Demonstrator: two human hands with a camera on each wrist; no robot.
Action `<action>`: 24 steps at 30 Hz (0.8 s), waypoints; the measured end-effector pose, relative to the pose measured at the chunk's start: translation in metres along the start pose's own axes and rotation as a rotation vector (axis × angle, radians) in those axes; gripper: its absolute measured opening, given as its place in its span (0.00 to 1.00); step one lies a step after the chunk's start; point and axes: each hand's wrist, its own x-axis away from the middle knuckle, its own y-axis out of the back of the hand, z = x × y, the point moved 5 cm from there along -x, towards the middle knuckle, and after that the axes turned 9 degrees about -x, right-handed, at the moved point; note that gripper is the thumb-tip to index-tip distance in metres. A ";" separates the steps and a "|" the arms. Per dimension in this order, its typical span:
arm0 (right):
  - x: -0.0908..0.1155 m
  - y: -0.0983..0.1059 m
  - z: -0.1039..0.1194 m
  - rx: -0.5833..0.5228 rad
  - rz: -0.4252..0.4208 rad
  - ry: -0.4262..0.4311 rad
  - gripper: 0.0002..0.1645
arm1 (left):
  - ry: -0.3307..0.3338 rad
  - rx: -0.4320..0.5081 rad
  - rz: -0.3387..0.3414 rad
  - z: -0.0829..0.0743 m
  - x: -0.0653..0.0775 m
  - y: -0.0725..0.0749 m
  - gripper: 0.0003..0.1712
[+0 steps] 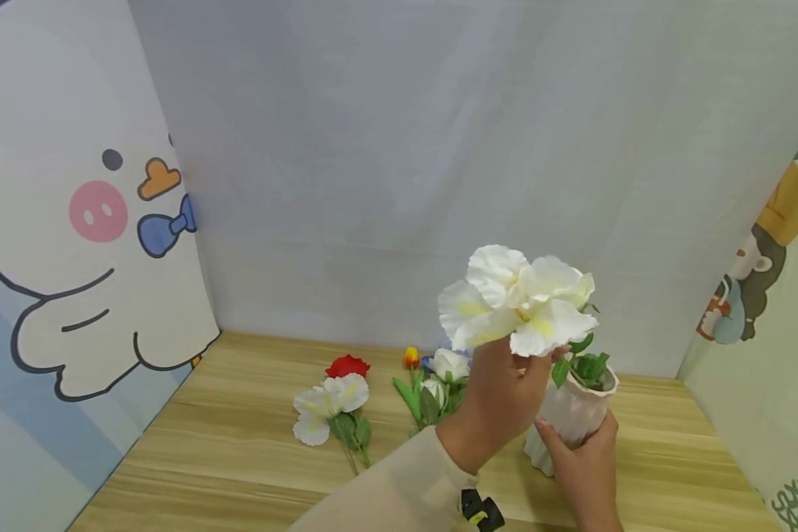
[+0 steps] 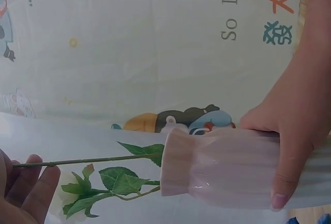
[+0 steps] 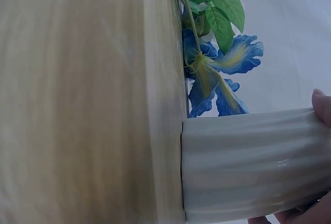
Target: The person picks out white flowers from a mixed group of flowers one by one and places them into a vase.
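Note:
My left hand (image 1: 505, 391) pinches the thin green stem (image 2: 98, 160) of a large white artificial flower (image 1: 515, 303) above the vase. That stem runs down into the mouth of a pale ribbed vase (image 1: 567, 414). Beside it, another stem with green leaves (image 2: 124, 180) and a whitish bloom (image 2: 75, 198) rises from the vase. Lower down, my right hand (image 1: 588, 458) grips the vase, its thumb and fingers on opposite sides. The vase base stands on the wooden table (image 3: 103, 100). Part of the right hand is cut off in the right wrist view.
Left on the table lie a white flower (image 1: 329, 403) and a red flower (image 1: 348, 366). Behind my left forearm are white roses (image 1: 448, 364), an orange-yellow tulip (image 1: 411, 357) and a blue flower (image 3: 222, 74). A grey-white cloth (image 1: 386, 162) hangs behind, with printed panels at both sides.

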 end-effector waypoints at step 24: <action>0.001 0.000 0.000 0.031 0.010 -0.025 0.55 | 0.083 -0.162 0.104 0.047 0.014 -0.032 0.14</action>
